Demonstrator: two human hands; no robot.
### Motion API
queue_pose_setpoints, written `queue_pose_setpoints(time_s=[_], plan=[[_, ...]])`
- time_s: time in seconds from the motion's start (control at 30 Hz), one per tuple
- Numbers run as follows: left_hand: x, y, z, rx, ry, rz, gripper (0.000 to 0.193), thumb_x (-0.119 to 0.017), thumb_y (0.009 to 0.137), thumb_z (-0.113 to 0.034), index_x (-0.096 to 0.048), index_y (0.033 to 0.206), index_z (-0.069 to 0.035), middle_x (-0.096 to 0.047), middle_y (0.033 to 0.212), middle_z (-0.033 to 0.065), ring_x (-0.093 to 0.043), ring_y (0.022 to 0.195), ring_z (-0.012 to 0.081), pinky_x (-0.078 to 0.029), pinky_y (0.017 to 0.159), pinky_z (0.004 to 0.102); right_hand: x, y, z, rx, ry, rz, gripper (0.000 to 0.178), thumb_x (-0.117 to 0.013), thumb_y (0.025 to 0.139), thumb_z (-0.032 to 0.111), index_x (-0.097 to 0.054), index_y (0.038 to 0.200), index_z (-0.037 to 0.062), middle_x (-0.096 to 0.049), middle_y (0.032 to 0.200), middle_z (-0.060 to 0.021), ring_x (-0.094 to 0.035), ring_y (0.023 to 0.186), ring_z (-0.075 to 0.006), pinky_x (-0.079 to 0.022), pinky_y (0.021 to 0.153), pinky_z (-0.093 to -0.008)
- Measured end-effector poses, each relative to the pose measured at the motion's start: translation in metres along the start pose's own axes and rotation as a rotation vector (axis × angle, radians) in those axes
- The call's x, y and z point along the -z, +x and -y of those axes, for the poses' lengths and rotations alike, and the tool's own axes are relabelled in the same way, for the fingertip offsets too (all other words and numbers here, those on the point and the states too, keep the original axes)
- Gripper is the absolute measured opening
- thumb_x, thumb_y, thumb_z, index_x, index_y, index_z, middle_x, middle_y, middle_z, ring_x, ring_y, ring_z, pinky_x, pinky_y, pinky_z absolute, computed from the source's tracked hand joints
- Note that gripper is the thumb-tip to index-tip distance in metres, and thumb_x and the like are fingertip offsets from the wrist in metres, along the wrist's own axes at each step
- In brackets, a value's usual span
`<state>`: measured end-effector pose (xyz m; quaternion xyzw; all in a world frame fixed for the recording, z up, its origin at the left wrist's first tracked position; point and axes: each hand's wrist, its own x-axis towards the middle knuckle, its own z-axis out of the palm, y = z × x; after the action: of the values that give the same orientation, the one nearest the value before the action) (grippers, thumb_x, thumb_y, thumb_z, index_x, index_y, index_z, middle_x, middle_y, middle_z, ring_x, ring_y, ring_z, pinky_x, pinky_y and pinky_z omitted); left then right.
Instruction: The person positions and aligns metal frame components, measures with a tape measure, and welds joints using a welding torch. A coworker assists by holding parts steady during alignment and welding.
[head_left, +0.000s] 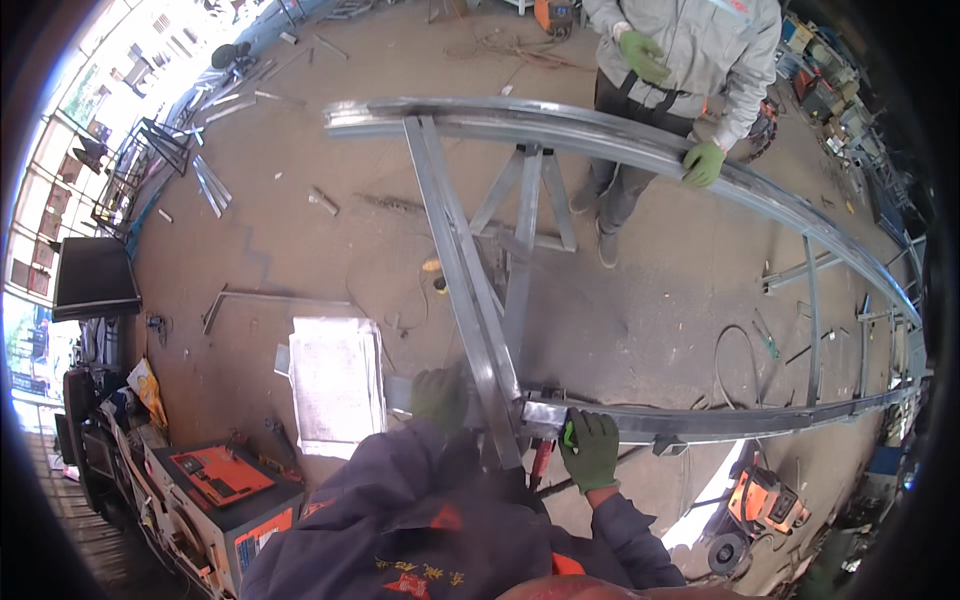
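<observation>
Workshop floor (640, 345) below; crossbar (448, 250) slipping means pinch risk. Right hand (590, 450) curled over steel rail (740, 420); left hand (440, 398) blurred, can't tell.

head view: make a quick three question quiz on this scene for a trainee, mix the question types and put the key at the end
1. Multiple choice: what colour is the glove on the person's right hand, at the near metal rail?
a) white
b) green
c) red

2. True or false: a co-worker's gloved hand touches the far curved rail.

3. Fill in: the bright, pale rectangular panel is to the ____ of the person's blurred left hand.

Key: 1 b; 2 true; 3 left.
</observation>
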<state>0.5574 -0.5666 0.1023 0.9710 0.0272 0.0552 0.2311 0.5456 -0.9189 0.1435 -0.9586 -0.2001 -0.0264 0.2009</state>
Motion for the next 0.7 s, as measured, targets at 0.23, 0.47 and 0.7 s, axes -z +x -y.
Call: queue_pose_setpoints(time_s=[0.23,0.47,0.7], plan=[[-0.008,0.0,0.009,-0.009,0.031,-0.002,0.037,-0.067,0.102,-0.023,-0.074,0.133,-0.005,-0.082,0.115,0.0152,-0.076,0.114,0.0369,-0.052,0.11,0.057,-0.013,0.008,0.02,0.0,0.099,0.028,0.068,-0.086,0.086,0.025,-0.069,0.15,0.0072,-0.072,0.137,-0.0161,-0.064,0.133,-0.0386,-0.044,0.123,-0.0593],[-0.005,-0.007,0.006,0.051,0.031,0.071,0.042,-0.064,0.104,-0.029,-0.072,0.139,-0.007,-0.082,0.119,0.0173,-0.074,0.122,0.0381,-0.048,0.117,0.0582,-0.022,0.002,0.027,-0.033,0.026,0.054,0.075,-0.086,0.089,0.028,-0.064,0.157,0.0088,-0.071,0.145,-0.0161,-0.064,0.136,-0.0376,-0.042,0.126,-0.0582],[0.002,-0.002,0.0,0.07,0.032,0.12,0.042,-0.059,0.11,-0.03,-0.072,0.141,-0.006,-0.082,0.123,0.0199,-0.073,0.123,0.0402,-0.044,0.121,0.0581,-0.022,-0.005,0.026,-0.076,0.027,0.031,0.076,-0.087,0.088,0.031,-0.064,0.158,0.0116,-0.07,0.149,-0.0152,-0.062,0.14,-0.037,-0.041,0.127,-0.0581]])
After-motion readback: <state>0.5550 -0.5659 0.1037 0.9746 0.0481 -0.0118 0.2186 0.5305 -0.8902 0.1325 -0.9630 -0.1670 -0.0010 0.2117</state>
